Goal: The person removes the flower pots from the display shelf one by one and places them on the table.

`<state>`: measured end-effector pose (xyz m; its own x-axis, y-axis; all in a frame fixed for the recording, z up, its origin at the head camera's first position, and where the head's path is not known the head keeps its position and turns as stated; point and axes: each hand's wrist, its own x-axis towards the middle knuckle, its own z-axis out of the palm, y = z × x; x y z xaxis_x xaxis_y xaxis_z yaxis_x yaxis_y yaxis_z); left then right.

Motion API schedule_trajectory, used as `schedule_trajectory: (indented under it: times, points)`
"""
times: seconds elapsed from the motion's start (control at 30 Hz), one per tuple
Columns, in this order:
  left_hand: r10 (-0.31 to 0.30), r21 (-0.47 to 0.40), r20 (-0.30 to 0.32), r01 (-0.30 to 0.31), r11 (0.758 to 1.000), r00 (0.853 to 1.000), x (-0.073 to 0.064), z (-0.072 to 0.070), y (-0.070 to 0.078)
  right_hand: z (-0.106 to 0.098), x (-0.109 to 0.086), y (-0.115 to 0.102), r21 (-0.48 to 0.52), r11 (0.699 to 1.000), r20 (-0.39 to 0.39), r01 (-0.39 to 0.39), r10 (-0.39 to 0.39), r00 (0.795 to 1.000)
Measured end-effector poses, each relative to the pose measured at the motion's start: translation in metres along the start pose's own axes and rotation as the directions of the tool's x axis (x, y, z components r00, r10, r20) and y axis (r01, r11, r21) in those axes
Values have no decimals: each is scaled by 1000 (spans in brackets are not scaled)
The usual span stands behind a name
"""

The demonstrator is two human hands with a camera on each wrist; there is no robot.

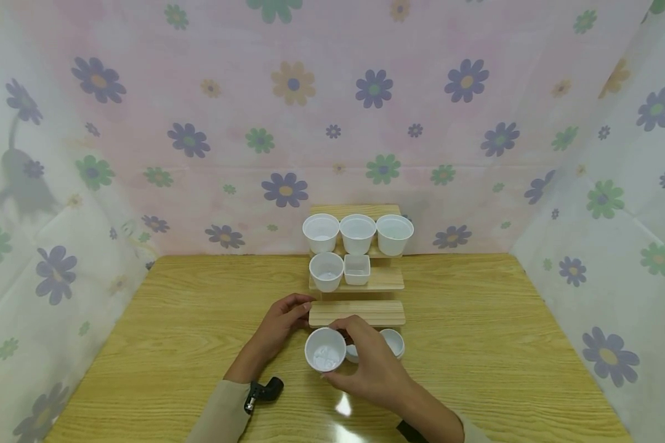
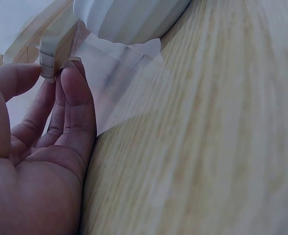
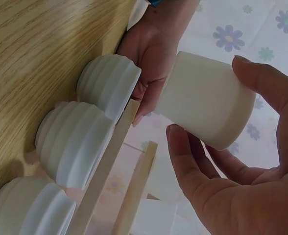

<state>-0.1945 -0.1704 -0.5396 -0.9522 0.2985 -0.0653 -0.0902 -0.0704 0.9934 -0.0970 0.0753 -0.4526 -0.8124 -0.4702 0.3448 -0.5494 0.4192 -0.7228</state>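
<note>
My right hand [image 1: 372, 364] holds a smooth white round cup [image 1: 325, 351] by its sides, thumb on one side and fingers on the other. The right wrist view shows this cup [image 3: 205, 98] raised above the ribbed bowls. At the left end of a small stepped wooden rack, my left hand [image 1: 279, 323] pinches the lowest board [image 1: 357, 314] between thumb and fingers. In the left wrist view the end of that board [image 2: 56, 44] sits between the fingertips. Ribbed white bowls [image 3: 78, 142] stand in a row before the rack, partly hidden by the right hand in the head view.
Three white round cups [image 1: 357, 234] stand on an upper step. Below them are another round cup [image 1: 326, 271] and a square cup [image 1: 357, 269]. The wooden table [image 1: 476, 344] extends on both sides, with a flowered cloth [image 1: 332, 147] behind it.
</note>
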Motion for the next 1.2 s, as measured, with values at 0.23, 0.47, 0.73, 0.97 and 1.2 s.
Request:
schedule_trajectory:
  times: [0.23,0.47,0.73,0.97,1.2]
  points:
    - [5,0,-1,-5,1000,1000,1,0,-1,3,-1,1,0,999,32,33,-33,999]
    - [7,4,4,-7,1000,1000,2,-1,-2,7,-2,0,-8,999,68,49,-48,997]
    - [3,5,9,-3,1000,1000,1,-1,-1,12,-2,2,-43,997,81,68,-64,995]
    - [0,-1,-1,0,1000,1000,1,-1,-2,16,-4,6,-42,997,121,67,-61,991]
    - [0,-6,-3,0,1000,1000,2,-2,-4,20,-3,9,-35,994,125,100,-95,988]
